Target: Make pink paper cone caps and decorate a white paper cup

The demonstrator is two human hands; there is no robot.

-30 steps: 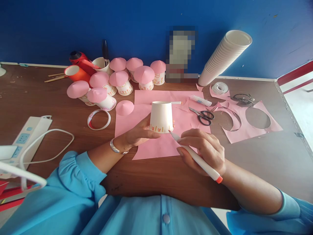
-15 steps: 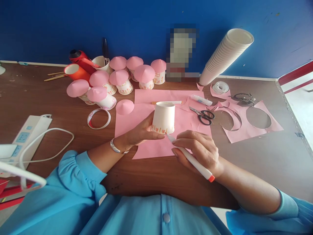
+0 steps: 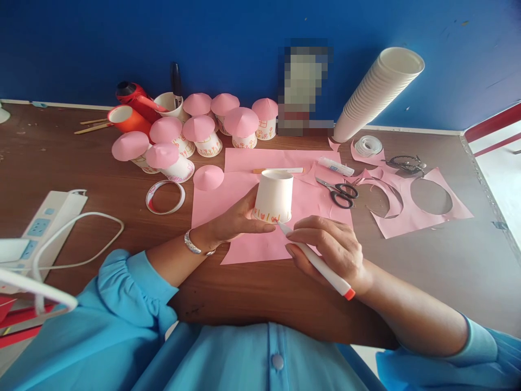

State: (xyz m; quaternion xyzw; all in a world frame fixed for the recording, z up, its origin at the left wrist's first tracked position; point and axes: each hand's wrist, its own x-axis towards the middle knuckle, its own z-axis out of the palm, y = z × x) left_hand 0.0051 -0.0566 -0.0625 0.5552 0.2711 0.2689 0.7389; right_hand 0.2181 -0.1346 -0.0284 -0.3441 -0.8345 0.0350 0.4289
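Observation:
My left hand [image 3: 243,216] is closed around the left side and rim of a white paper cup [image 3: 275,191], held upside down over pink paper [image 3: 260,251]. Small orange-red hearts and yellowish strokes run along the cup's lower edge. My right hand [image 3: 329,247] grips a white marker [image 3: 323,270] with an orange-red end, its tip at the cup's lower edge. Behind my left hand lies a loose pink paper cone [image 3: 208,177]. Black-handled scissors [image 3: 342,194] rest right of the cup, and an orange-and-white marker [image 3: 299,170] lies just behind it.
Several decorated cups with pink cone roofs [image 3: 241,123] stand at the back left. A tall stack of paper cups [image 3: 378,93] leans against the blue wall. Cut pink paper [image 3: 421,209], clear tape [image 3: 368,145] and a tape ring [image 3: 165,196] lie around. A power strip [image 3: 44,228] sits at left.
The marker tip stays at the cup's lower edge, where a little more red shows near it. Both hands keep nearly the same place; the whole view has shifted slightly.

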